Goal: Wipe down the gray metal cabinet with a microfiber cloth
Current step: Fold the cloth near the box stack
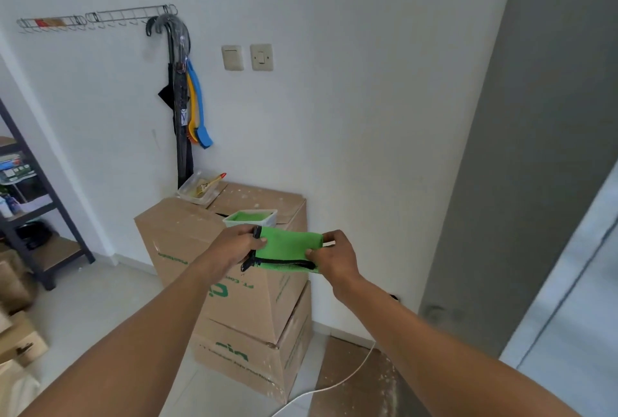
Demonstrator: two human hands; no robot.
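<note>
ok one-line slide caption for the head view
Both hands, left hand and right hand, hold a green microfiber cloth above stacked cardboard boxes.

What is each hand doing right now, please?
Left hand: pinching the left end of the green microfiber cloth.
Right hand: pinching the cloth's right end.

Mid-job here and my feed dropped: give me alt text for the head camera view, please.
Both hands hold a green microfiber cloth stretched between them, the left hand pinching its left edge and the right hand its right, above stacked cardboard boxes against a white wall. A small tub with green contents sits on the top box. The gray cabinet stands at right, untouched.
</note>
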